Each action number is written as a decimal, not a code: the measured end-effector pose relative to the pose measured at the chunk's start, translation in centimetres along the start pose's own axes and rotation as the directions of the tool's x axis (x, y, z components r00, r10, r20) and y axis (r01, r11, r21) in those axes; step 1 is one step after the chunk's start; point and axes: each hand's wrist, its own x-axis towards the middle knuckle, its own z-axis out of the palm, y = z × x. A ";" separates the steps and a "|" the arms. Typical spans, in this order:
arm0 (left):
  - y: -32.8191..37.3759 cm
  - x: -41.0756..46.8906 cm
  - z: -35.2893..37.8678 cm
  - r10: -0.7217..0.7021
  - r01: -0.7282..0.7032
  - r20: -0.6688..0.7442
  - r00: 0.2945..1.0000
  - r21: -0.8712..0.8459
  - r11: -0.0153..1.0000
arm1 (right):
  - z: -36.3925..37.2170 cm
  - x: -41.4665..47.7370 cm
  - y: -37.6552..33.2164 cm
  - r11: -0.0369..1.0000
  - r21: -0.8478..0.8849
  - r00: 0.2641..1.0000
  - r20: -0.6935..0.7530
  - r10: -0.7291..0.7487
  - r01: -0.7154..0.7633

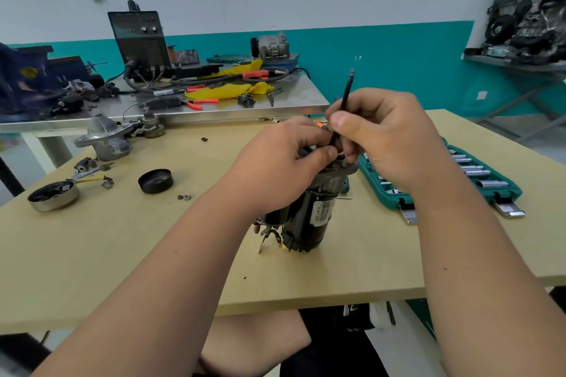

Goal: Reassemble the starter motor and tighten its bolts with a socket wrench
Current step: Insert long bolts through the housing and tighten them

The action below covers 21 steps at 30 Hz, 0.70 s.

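The black starter motor body [309, 217] stands upright on the tan table [122, 248], its top end hidden under my hands. My left hand [275, 162] grips the upper part of the motor, thumb and fingers curled over it. My right hand [382, 135] pinches a thin dark tool [347, 92] that points down into the motor's top. The aluminium nose housing [104, 138] lies at the far left. A black round cap [155, 181] and two small nuts [184, 197] lie on the table left of the motor.
A green socket set case [477, 184] lies open to the right, sockets in rows. A round metal end cover [53, 195] and small gear parts [92, 167] sit at the left. Behind, a steel bench [214, 107] carries a welder, pliers, cables and yellow cloth.
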 end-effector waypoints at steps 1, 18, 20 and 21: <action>0.0 0.0 0.1 -0.006 0.006 -0.012 1.000 0.006 1.000 | 0.1 0.1 0.1 1.000 -0.030 0.999 -0.041 -0.008 0.007; 0.0 -0.3 0.7 -0.033 0.028 -0.137 0.990 -0.036 0.999 | 1.7 -0.7 0.9 0.988 -0.149 0.976 -0.205 -0.080 0.050; -0.2 -0.4 0.5 -0.071 0.057 -0.154 0.986 -0.092 0.994 | 1.5 -0.5 0.3 0.997 -0.059 0.976 -0.208 -0.065 0.054; -0.4 -0.4 0.3 -0.110 0.086 -0.156 0.982 -0.151 0.985 | 0.9 -0.3 -0.2 0.996 0.069 0.979 -0.201 -0.045 0.059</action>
